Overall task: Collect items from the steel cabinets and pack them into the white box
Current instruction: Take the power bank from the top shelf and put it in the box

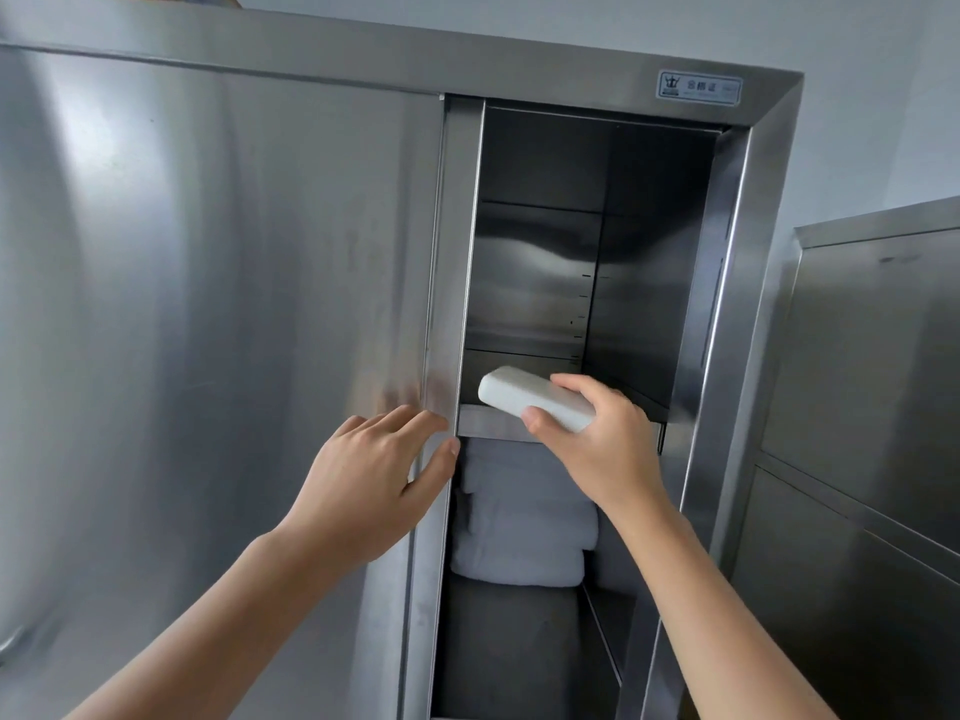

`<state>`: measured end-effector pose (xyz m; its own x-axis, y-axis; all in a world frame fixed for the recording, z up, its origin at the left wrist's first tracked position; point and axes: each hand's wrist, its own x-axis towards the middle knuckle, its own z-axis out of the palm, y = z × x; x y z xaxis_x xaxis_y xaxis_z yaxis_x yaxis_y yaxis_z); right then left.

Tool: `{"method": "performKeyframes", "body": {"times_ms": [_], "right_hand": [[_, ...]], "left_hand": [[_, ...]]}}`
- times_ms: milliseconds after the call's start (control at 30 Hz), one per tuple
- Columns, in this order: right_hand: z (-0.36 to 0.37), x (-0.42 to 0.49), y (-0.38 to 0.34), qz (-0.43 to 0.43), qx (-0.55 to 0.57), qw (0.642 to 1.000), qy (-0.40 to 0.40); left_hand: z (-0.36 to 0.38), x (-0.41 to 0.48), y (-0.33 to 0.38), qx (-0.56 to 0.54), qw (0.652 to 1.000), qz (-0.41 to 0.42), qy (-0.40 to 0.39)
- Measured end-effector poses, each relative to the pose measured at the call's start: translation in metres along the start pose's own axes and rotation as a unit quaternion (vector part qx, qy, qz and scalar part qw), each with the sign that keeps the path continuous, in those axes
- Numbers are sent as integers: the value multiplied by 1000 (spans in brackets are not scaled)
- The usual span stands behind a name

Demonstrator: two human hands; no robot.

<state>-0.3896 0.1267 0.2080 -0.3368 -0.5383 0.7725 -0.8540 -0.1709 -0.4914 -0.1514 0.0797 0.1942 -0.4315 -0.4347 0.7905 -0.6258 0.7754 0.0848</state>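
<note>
A tall steel cabinet point(748, 210) fills the view, its sliding door point(218, 330) pushed left so a narrow opening shows. My right hand point(597, 449) grips a small white rectangular block point(524, 394) just above the front edge of the middle shelf point(488, 423). My left hand point(379, 480) lies flat on the door's right edge, fingers spread, thumb hooked around the door frame. Below the shelf sits a stack of folded white towels point(519, 527). The white box is out of view.
The upper shelf space inside the cabinet looks bare. A second, lower steel cabinet point(872, 407) stands close to the right, doors shut. A pale wall point(857, 122) runs behind both cabinets.
</note>
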Motion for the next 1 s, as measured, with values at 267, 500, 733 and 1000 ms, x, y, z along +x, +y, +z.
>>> {"method": "performKeyframes", "body": {"times_ms": [267, 500, 733, 1000], "right_hand": [[-30, -66, 6, 43, 4, 999, -8], [-27, -150, 40, 128, 7, 992, -19], [-23, -232, 72, 218, -3, 974, -54], [-31, -288, 94, 294, 20, 953, -71]], "left_hand": [[18, -24, 21, -55, 998, 2, -2], [46, -76, 38, -102, 993, -17, -57], [84, -151, 62, -118, 976, -39, -176], [106, -197, 79, -120, 960, -38, -248]]}}
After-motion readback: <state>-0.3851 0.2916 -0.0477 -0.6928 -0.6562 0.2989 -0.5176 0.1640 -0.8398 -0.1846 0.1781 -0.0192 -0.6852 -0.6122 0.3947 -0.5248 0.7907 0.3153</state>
